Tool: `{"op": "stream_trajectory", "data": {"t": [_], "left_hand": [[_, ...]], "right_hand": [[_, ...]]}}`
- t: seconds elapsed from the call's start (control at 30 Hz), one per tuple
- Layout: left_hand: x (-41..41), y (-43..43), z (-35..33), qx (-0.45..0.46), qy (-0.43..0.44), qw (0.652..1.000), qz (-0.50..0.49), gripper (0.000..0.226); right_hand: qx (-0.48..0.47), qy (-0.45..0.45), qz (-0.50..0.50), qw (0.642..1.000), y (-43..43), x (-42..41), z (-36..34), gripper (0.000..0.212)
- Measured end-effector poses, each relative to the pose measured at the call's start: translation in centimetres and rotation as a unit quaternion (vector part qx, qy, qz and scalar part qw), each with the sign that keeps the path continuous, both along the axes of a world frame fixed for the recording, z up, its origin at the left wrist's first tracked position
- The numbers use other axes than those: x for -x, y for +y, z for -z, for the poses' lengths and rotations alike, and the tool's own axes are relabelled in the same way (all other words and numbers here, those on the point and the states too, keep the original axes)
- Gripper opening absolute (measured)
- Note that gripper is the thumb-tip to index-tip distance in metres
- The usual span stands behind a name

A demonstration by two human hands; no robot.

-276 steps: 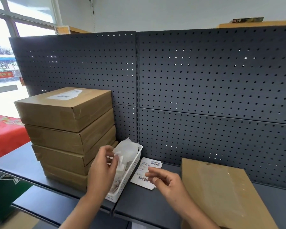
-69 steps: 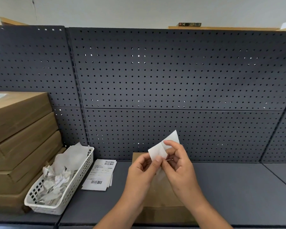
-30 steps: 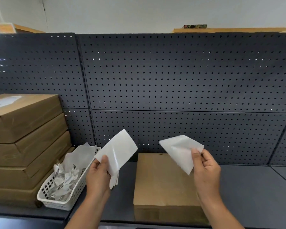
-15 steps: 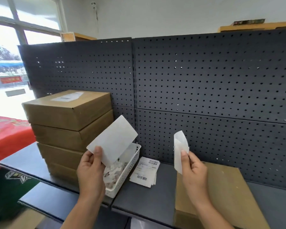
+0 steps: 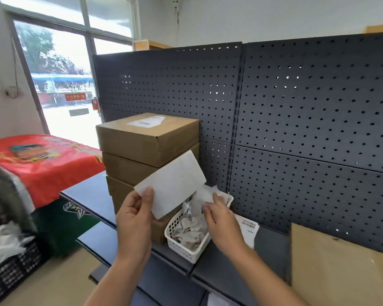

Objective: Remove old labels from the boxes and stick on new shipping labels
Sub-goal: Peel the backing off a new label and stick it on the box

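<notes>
I'm looking at a dark shelf (image 5: 272,246) that runs along the foot of a perforated back panel. Toward its left end a stack of boxes (image 5: 146,146) stands on it. Just beside the stack on the right sits a white basket (image 5: 181,248) full of paper scraps (image 5: 190,228). Right of the basket lie label sheets (image 5: 247,230), partly hidden, and further right a flat box (image 5: 332,272).

The basket (image 5: 187,246) sat on the shelf (image 5: 230,274), right of the stacked boxes (image 5: 146,146), left of the labels (image 5: 248,230), before the pegboard (image 5: 296,120).
</notes>
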State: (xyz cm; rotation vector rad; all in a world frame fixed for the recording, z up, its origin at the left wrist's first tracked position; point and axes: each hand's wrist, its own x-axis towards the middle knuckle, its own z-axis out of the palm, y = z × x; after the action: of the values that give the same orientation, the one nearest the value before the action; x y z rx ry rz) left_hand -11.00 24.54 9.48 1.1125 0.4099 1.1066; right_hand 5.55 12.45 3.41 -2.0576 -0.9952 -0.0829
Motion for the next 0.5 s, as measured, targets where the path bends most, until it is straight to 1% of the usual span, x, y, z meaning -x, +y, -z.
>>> {"op": "stream_trajectory", "data": {"t": [0.07,0.17,0.3,0.4,0.5], "left_hand": [[0.5,1.1,-0.2,-0.008,0.005,1.000,-0.009,0.019],[1.0,2.6,-0.5,-0.012,0.006,1.000,-0.021,0.021],[1.1,3.8,-0.5,-0.019,0.009,0.999,-0.035,0.019],[1.0,4.1,-0.3,-0.018,0.018,0.999,-0.041,0.023],[0.6,4.2,0.1,-0.016,0.029,0.999,-0.041,0.024]], "right_hand": [[0.088,-0.037,-0.026,0.995,1.6,-0.1,0.8,0.035],[0.204,-0.055,-0.036,0.977,2.8,0.5,1.3,0.036],[0.337,-0.106,-0.054,0.934,3.9,0.7,0.6,0.047],[0.418,-0.088,-0.078,0.901,4.8,0.4,-0.3,0.050],[0.462,-0.062,-0.090,0.880,5.6,0.4,-1.1,0.049]]}}
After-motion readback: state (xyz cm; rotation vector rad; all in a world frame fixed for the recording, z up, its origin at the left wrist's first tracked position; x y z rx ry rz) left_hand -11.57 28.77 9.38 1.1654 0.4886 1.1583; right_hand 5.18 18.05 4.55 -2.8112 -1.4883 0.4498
